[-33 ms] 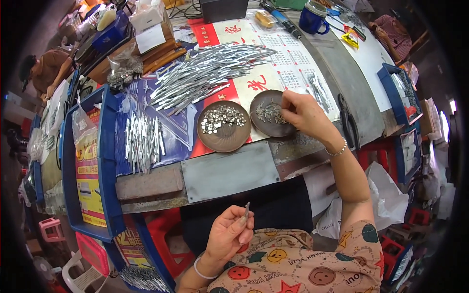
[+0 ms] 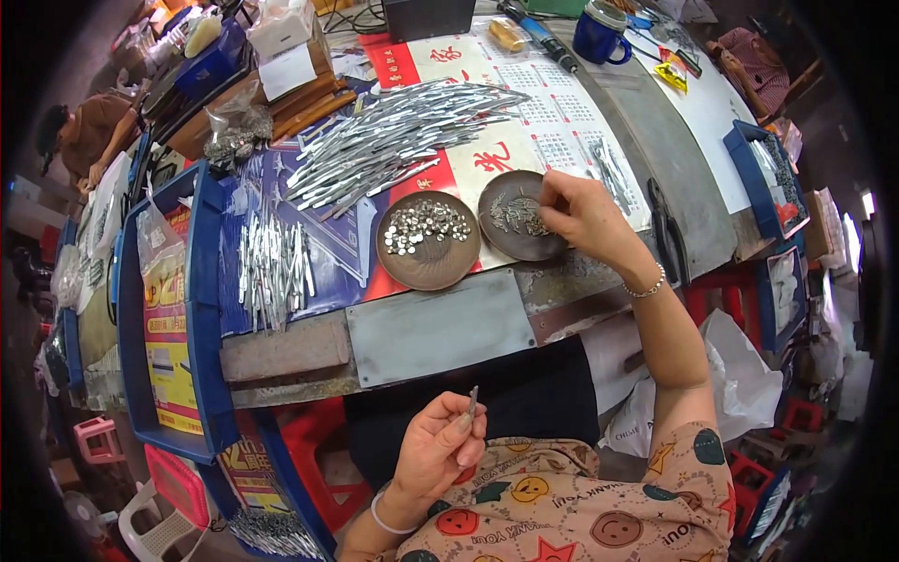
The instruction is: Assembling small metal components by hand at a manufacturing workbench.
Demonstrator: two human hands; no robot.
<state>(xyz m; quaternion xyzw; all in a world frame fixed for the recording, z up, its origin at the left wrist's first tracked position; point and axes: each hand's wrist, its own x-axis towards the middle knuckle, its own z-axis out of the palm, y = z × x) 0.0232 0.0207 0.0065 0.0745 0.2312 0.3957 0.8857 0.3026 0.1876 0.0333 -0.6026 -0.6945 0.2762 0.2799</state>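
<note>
The left hand (image 2: 443,438) is held in front of the workbench (image 2: 290,354), below its front edge and over the lap; its thumb and forefinger pinch a slim metal piece (image 2: 475,397) with the tip pointing up, the other fingers curled in; the right hand (image 2: 588,220) reaches over the front edge to the right-hand brown dish (image 2: 524,250), fingers bent down at the dish's right rim, thumb and forefinger close together; whether they meet, or pinch one of the small thin pins (image 2: 513,214) lying there, I cannot tell; the left-hand brown dish (image 2: 426,272) stands just beside it, nearer the left edge, with shiny round pieces (image 2: 426,225) gathered toward its far side; a flat grey plate (image 2: 440,328) lies along the front edge, a big heap of metal strips (image 2: 384,140) farther back, a smaller bundle of strips (image 2: 273,267) toward the front left corner, and black-handled pliers (image 2: 668,234) toward the front right corner; the slim piece looks light, stiff and smooth, so it might turn or slip between dry fingertips; best taken by its flat sides, close below the tip; the pins look lighter yet, easily dropped, and probably want a fingertip pinch at mid-length
</note>
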